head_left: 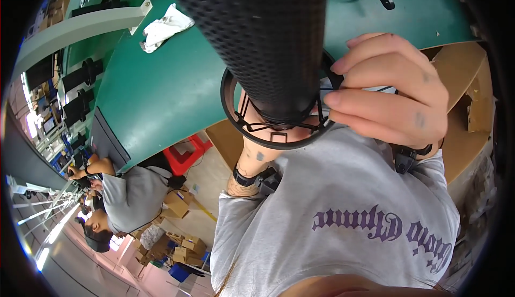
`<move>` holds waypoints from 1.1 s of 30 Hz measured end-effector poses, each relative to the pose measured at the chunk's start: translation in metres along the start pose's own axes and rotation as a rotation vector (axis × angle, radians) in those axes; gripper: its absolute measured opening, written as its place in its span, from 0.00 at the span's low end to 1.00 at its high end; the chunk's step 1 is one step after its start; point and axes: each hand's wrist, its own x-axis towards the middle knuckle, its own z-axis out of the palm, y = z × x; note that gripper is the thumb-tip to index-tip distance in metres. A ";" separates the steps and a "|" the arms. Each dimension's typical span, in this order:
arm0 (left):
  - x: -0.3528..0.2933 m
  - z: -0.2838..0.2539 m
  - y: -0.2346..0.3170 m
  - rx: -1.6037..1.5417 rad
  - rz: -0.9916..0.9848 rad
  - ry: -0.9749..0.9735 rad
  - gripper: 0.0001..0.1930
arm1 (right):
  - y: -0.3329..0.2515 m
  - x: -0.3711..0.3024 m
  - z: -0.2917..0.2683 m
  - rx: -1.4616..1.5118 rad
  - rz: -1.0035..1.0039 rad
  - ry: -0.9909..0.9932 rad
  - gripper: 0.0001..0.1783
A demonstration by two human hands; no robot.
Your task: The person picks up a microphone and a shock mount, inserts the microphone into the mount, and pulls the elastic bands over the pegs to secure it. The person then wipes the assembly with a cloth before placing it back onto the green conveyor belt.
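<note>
Pinched between the fingertips of the right hand is the rim of a black ring-shaped shock mount, close to the camera and just above the person's chest. That hand's fingers curl in from the right side, closed on the ring's edge and on a thin black cord that runs across it. Inside the ring, thin black wires form a cradle, and a black perforated cylinder, a microphone body with a mesh surface, stands in that cradle and rises steeply toward the top of the view, filling much of the upper middle. Of the left hand only a little shows behind and below the ring; the mount hides its fingers, so whether it is closed on anything cannot be told. Its forearm comes up from below with a black wristband around the wrist. The person wears a grey shirt with purple lettering. Behind the mount lies a green table, with a crumpled white cloth well apart near its far edge. Brown cardboard lies to the right of the hand. Another person in a grey shirt sits at the left, and a red stool stands between the two people on the floor.
</note>
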 end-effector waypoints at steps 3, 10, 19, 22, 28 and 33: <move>-0.005 0.002 -0.015 -0.093 0.288 0.053 0.37 | 0.002 -0.002 0.009 -0.086 0.086 0.098 0.17; 0.001 0.007 -0.014 0.013 0.450 0.291 0.29 | -0.003 0.007 0.003 0.097 0.155 0.021 0.14; 0.013 0.000 -0.012 0.300 0.438 0.275 0.56 | -0.021 0.006 0.014 0.207 0.526 0.003 0.10; 0.014 0.004 -0.012 0.170 0.523 0.259 0.63 | -0.023 0.003 0.018 0.212 0.610 0.007 0.09; 0.015 0.006 -0.012 0.181 0.434 0.419 0.65 | -0.016 -0.003 0.037 0.498 0.711 0.109 0.07; 0.019 0.003 -0.020 0.238 0.465 0.468 0.58 | -0.015 -0.007 0.046 0.629 0.734 0.249 0.07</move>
